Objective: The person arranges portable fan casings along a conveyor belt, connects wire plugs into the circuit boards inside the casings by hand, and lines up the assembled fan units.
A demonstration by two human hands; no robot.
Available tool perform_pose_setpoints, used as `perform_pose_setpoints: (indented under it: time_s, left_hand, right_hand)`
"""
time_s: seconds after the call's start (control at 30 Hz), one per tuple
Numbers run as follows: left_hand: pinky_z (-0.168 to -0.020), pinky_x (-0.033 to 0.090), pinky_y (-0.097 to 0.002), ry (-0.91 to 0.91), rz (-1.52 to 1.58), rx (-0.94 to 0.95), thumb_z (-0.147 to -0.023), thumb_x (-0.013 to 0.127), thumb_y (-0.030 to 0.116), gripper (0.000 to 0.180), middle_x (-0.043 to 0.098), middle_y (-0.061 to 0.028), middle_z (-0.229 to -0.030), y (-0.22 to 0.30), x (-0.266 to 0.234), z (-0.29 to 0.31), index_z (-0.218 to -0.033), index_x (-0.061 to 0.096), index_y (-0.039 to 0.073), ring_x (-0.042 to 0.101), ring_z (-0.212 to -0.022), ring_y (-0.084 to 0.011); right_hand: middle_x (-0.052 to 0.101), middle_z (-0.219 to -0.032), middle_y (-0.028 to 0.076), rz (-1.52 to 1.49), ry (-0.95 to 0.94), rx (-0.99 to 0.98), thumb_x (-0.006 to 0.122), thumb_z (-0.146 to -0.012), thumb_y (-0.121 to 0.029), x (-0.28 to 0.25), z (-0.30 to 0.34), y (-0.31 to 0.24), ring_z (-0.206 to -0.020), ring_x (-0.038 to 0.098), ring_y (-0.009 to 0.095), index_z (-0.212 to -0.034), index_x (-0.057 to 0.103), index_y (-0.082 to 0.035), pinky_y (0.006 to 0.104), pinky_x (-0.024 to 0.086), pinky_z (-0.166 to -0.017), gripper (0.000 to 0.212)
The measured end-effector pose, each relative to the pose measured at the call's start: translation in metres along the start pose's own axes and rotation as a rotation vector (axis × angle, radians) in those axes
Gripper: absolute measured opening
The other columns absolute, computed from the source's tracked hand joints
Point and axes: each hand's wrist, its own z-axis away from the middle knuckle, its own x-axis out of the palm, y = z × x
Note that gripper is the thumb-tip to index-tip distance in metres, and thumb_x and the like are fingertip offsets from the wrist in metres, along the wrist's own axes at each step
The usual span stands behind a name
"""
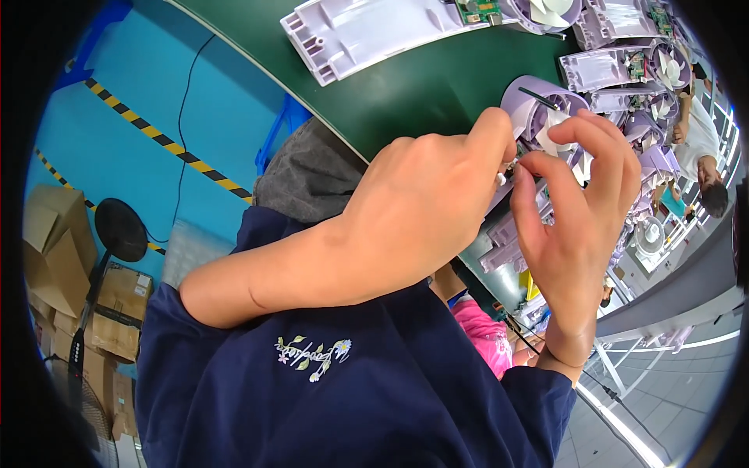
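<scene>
My left hand (425, 191) is closed, back of the hand up, with most of its fingers hidden. Close beside it, my right hand (581, 207) pinches with thumb and index finger while its other fingers curl loosely. Between the fingertips shows a small white piece (502, 178), too little to name; which hand grips it is unclear. Just beyond lies a pale purple fan housing (515, 97) with white blades and a thin black stick across it. Another long pale purple housing (382, 39) carries a green circuit board (477, 11) at the far side.
Several similar housings (601, 70) crowd the right of the green table (421, 93). Another person (698, 144) works at the far right, and someone in pink (482, 331) sits nearby. Left are cardboard boxes (121, 304), a black standing fan (121, 230) and striped floor tape (156, 136).
</scene>
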Motion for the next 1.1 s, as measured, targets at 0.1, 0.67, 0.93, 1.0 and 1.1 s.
perform_pose_setpoints:
  time_s: [0.1, 0.67, 0.93, 1.0, 1.1]
  left_hand:
    - [-0.058, 0.055, -0.0364, 0.003, -0.005, -0.003, -0.091, 0.065, -0.007, 0.017, 0.075, -0.0156, -0.088, -0.001, 0.0, 0.001, -0.102, 0.054, 0.0, 0.073, -0.072, -0.0339]
    - [-0.056, 0.054, -0.0425, -0.006, -0.019, 0.007, -0.09, 0.063, -0.004, 0.015, 0.07, -0.0171, -0.075, -0.001, 0.002, 0.0, -0.1, 0.053, -0.001, 0.07, -0.066, -0.037]
    - [-0.057, 0.052, -0.0421, -0.002, -0.071, -0.034, -0.091, 0.066, -0.002, 0.018, 0.071, -0.0152, -0.078, -0.002, 0.004, 0.002, -0.104, 0.053, 0.001, 0.07, -0.068, -0.0355]
    - [-0.056, 0.051, -0.0427, -0.01, -0.078, -0.048, -0.091, 0.066, -0.002, 0.017, 0.069, -0.0145, -0.076, 0.0, 0.002, 0.002, -0.103, 0.053, 0.002, 0.069, -0.065, -0.0355]
    - [-0.054, 0.05, -0.0435, -0.017, -0.086, -0.053, -0.091, 0.066, -0.001, 0.017, 0.067, -0.0135, -0.072, 0.0, 0.002, 0.001, -0.102, 0.053, 0.003, 0.068, -0.062, -0.0354]
  right_hand:
    - [0.057, -0.118, 0.007, -0.043, -0.011, -0.033, 0.076, -0.072, 0.004, 0.001, -0.005, 0.001, -0.125, 0.054, 0.034, -0.089, 0.066, -0.005, 0.0475, 0.042, -0.105, 0.021]
    - [0.059, -0.113, 0.007, -0.002, -0.164, -0.068, 0.071, -0.078, 0.004, -0.011, -0.023, -0.003, -0.12, 0.053, 0.034, -0.09, 0.066, -0.001, 0.0462, 0.04, -0.099, 0.014]
    - [0.061, -0.113, 0.005, -0.116, -0.156, -0.04, 0.076, -0.078, 0.0, -0.013, -0.017, 0.01, -0.119, 0.055, 0.031, -0.085, 0.069, -0.002, 0.0458, 0.044, -0.098, 0.01]
    - [0.061, -0.112, 0.006, -0.135, -0.162, -0.015, 0.076, -0.077, 0.0, -0.014, -0.017, 0.007, -0.118, 0.056, 0.032, -0.086, 0.068, -0.002, 0.0455, 0.044, -0.098, 0.011]
    - [0.061, -0.113, 0.006, -0.103, -0.165, -0.048, 0.076, -0.076, 0.0, -0.015, -0.02, 0.009, -0.118, 0.056, 0.031, -0.085, 0.068, -0.002, 0.046, 0.043, -0.099, 0.012]
